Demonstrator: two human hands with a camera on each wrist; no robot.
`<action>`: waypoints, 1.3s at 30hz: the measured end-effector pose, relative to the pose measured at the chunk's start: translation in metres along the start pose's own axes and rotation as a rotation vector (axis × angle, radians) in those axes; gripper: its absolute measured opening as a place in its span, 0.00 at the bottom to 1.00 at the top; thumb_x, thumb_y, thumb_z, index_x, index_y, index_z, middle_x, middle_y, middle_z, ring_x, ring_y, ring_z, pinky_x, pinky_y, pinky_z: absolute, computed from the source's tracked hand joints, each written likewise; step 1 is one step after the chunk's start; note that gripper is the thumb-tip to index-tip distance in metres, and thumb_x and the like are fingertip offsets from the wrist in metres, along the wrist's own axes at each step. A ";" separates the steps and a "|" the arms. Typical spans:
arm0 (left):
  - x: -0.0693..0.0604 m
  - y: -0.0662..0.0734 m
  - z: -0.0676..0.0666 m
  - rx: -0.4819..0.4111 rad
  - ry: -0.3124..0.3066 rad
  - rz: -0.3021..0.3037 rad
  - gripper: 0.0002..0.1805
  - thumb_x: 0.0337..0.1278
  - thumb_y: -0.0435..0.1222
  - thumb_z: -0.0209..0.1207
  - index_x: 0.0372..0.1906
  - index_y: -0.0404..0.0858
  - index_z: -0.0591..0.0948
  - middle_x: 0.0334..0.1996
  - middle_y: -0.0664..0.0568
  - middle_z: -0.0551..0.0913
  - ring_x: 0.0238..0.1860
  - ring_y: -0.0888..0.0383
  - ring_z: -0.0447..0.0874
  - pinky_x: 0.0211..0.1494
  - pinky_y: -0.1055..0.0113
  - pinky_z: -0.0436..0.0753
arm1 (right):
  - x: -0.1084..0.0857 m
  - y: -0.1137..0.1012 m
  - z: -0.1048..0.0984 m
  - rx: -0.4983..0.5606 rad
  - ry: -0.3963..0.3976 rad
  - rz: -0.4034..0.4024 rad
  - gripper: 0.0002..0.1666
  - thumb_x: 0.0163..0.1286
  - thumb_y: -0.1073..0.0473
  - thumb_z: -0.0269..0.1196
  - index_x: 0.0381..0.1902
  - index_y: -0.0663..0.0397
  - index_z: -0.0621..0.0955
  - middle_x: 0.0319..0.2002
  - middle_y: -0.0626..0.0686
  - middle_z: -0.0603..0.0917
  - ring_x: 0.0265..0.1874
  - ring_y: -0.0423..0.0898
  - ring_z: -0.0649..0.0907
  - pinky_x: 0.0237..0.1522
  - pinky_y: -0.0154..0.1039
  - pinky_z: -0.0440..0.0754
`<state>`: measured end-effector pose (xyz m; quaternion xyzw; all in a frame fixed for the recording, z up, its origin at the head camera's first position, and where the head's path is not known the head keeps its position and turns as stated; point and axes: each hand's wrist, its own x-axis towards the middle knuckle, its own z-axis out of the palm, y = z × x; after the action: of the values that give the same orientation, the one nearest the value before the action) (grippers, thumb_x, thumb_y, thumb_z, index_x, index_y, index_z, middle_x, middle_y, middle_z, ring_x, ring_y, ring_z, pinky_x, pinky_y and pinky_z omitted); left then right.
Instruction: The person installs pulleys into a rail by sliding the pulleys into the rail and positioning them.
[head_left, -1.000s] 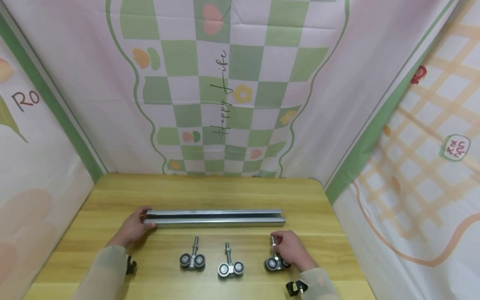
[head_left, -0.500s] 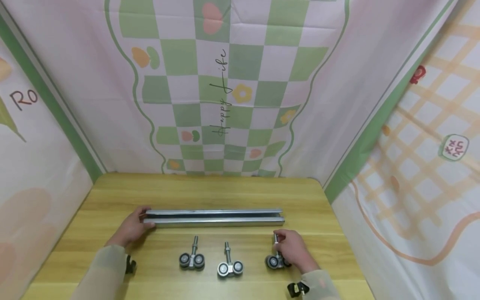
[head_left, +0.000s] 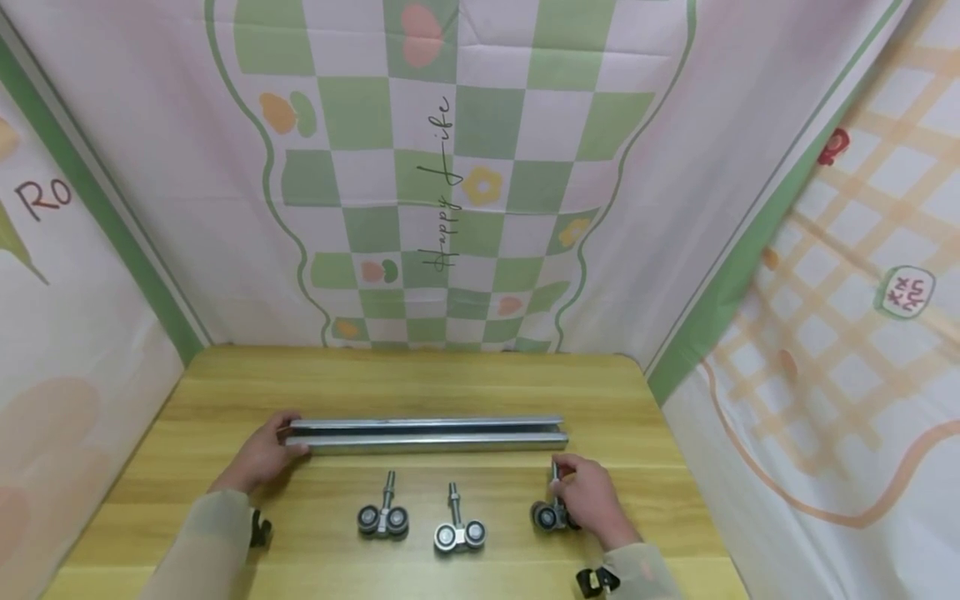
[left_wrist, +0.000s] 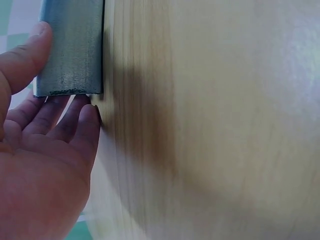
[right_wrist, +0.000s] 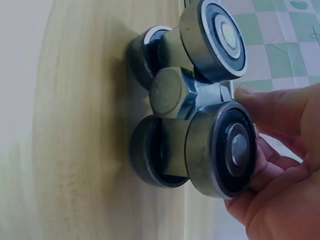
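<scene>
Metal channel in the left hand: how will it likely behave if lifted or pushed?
Probably stiff: the metal channel runs straight end to end. Lifted by the left hand alone, its far end may dip: the grip is at one end. Pushed, it should slide rather than roll, given its flat sides.

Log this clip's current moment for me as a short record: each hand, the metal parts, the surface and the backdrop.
Left hand: grips left end of rail
Right hand: holds right roller by its stem
Rail: on table, slot visible from head view
Left roller, middle roller: on table, apart, stems toward rail
Right roller touching table: cannot tell
Surface: wood-grain table
Backdrop: cloth with green checks, "Happy Life"
</scene>
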<state>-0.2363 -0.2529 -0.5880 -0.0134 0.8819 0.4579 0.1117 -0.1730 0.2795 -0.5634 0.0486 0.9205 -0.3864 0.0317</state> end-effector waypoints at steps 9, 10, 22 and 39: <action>0.002 -0.002 0.000 0.002 -0.009 0.007 0.35 0.63 0.37 0.64 0.70 0.32 0.63 0.68 0.26 0.63 0.67 0.29 0.61 0.68 0.34 0.59 | -0.005 0.002 -0.002 0.050 0.067 -0.048 0.26 0.58 0.70 0.69 0.56 0.65 0.80 0.40 0.51 0.84 0.27 0.42 0.80 0.25 0.37 0.80; 0.002 -0.003 -0.001 0.003 -0.009 0.006 0.35 0.63 0.37 0.64 0.69 0.32 0.64 0.68 0.26 0.63 0.67 0.29 0.61 0.68 0.35 0.59 | -0.006 0.002 -0.002 0.059 0.073 -0.052 0.25 0.58 0.70 0.69 0.56 0.64 0.80 0.40 0.51 0.84 0.27 0.42 0.80 0.25 0.37 0.80; 0.002 -0.002 -0.001 0.019 -0.005 0.017 0.35 0.63 0.37 0.64 0.70 0.31 0.63 0.68 0.26 0.63 0.67 0.28 0.61 0.68 0.34 0.59 | -0.008 0.005 0.000 0.062 0.095 -0.082 0.24 0.59 0.69 0.70 0.55 0.61 0.80 0.43 0.52 0.83 0.27 0.42 0.80 0.21 0.37 0.79; 0.000 0.000 -0.002 0.011 -0.010 -0.002 0.36 0.64 0.38 0.64 0.71 0.32 0.62 0.69 0.26 0.62 0.68 0.28 0.59 0.68 0.34 0.58 | -0.016 0.010 0.001 0.103 0.155 -0.091 0.23 0.60 0.66 0.70 0.54 0.58 0.80 0.36 0.53 0.85 0.31 0.45 0.83 0.25 0.37 0.83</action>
<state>-0.2363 -0.2545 -0.5867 -0.0116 0.8837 0.4532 0.1166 -0.1556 0.2845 -0.5692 0.0383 0.9004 -0.4293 -0.0598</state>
